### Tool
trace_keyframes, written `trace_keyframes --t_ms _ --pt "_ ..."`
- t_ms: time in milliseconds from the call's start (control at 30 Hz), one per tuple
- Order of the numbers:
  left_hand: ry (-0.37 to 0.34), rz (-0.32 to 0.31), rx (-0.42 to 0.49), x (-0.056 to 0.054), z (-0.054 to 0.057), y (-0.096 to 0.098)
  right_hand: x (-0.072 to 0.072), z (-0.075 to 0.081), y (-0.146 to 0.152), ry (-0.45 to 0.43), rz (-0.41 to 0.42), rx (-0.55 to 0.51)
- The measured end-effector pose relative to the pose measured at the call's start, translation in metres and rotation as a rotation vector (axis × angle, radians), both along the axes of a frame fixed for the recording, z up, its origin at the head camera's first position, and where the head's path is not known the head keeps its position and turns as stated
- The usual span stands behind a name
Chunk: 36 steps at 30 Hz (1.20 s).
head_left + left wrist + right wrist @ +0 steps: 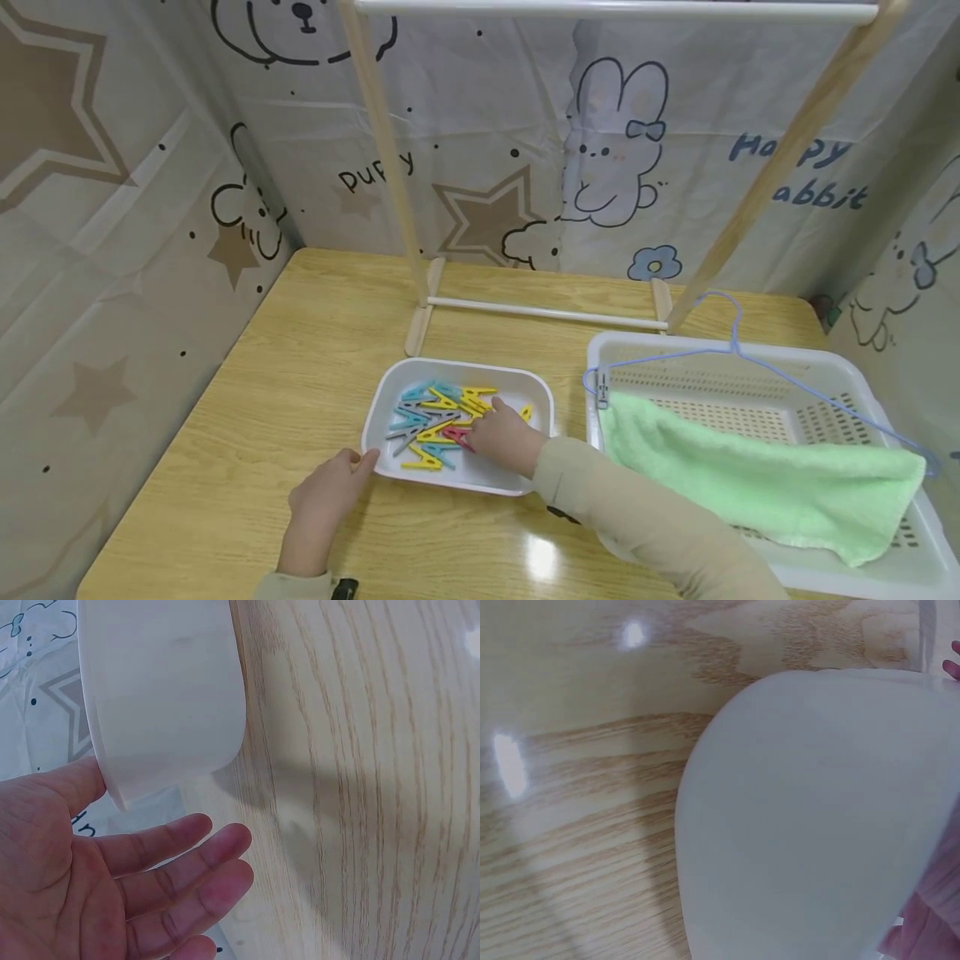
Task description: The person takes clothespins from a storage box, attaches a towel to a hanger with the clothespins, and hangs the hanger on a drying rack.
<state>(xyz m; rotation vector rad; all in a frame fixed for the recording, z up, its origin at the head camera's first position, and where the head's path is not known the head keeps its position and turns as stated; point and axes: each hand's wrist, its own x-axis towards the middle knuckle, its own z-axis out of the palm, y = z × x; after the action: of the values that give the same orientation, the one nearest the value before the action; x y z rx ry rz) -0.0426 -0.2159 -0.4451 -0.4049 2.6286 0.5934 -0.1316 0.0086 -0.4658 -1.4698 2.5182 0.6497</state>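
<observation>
A white plastic tray [472,481] on the table holds several clothespins [422,460] in yellow, blue, grey and red. My right hand [506,435] reaches into it over the right part of the pile, beside a red clothespin [455,434]. Its fingertips are partly hidden, and I cannot tell whether they pinch a clothespin. At the tray's front left corner is my left hand [327,493]. In the left wrist view, its thumb [84,784] touches the tray rim while the other fingers extend loosely below. The tray's wall [817,817] covers most of the right wrist view.
Right of the tray stands a white basket [847,362]. Across it lies a blue hanger [733,346] with a green towel [757,475], a grey clothespin [603,388] at its left end. A wooden rack [390,158] with white rods stands behind. Patterned cloth [480,150] encloses the table.
</observation>
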Motion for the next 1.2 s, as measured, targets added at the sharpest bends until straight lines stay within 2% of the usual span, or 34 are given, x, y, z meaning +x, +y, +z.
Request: trace_keyframes --t_ms 467,767,867,1100,1200 --pt "0.001 -0.008 0.003 -0.002 -0.001 0.002 -0.005 0.009 0.012 -0.057 -0.047 -0.166" --pt "-0.022 0.001 0.004 -0.003 0.001 0.004 -0.006 0.019 0.010 -0.071 -0.047 -0.172" --pt "-0.030 0.003 0.001 -0.002 0.002 0.004 -0.005 0.024 0.010 -0.057 -0.025 -0.186" --pt "-0.013 -0.003 -0.006 -0.001 0.002 0.003 -0.004 0.035 0.011 0.039 0.031 -0.231" --pt "-0.015 -0.001 -0.006 -0.001 0.002 0.003 -0.003 0.042 0.011 0.023 0.013 -0.237"
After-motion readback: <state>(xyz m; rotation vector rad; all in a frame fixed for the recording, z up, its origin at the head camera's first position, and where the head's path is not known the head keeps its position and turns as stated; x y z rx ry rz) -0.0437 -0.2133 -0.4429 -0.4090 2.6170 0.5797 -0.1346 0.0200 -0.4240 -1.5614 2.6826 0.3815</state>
